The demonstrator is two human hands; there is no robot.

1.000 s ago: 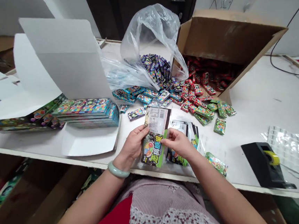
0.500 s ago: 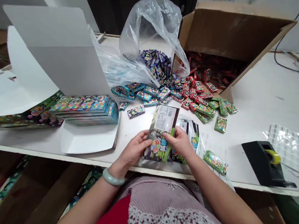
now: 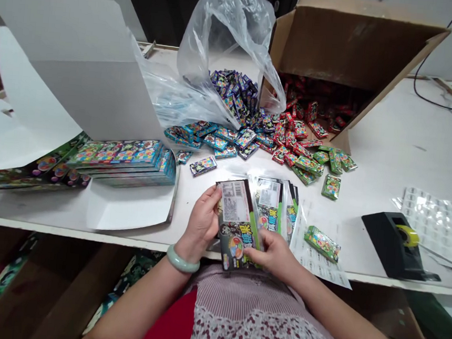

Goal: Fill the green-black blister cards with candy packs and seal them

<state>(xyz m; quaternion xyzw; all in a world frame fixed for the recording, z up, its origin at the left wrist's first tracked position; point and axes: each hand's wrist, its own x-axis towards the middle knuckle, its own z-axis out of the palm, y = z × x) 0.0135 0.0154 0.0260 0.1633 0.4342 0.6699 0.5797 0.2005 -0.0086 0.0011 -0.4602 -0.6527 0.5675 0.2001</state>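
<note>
I am holding one flat printed pack (image 3: 237,218) between both hands, low at six o'clock, just over the near edge of the table (image 3: 390,147), its barcode label facing up. My left hand (image 3: 201,223) is curled round the pack's left edge, thumb on top and fingers underneath. My right hand (image 3: 276,253) pinches the lower right corner between thumb and fingertips. Both grips are closed on the pack, and neither hand touches anything else. Just beside it at one o'clock lies a fanned stack of like packs (image 3: 276,203), flat on the table. I judge this step to be handling and squaring up a single pack off that stack. Any further move calls for a flat, even grip so the thin pack does not bend. It also needs a clear path past the lone green packet (image 3: 322,243) at three o'clock. The heap of small packets (image 3: 253,135) spreads at twelve o'clock, below the plastic bag (image 3: 229,38) and the tipped cardboard box (image 3: 339,47). The white carton (image 3: 80,67) with its filled rows sits at ten o'clock, and the tape dispenser (image 3: 395,245) at three o'clock, well apart.
</note>
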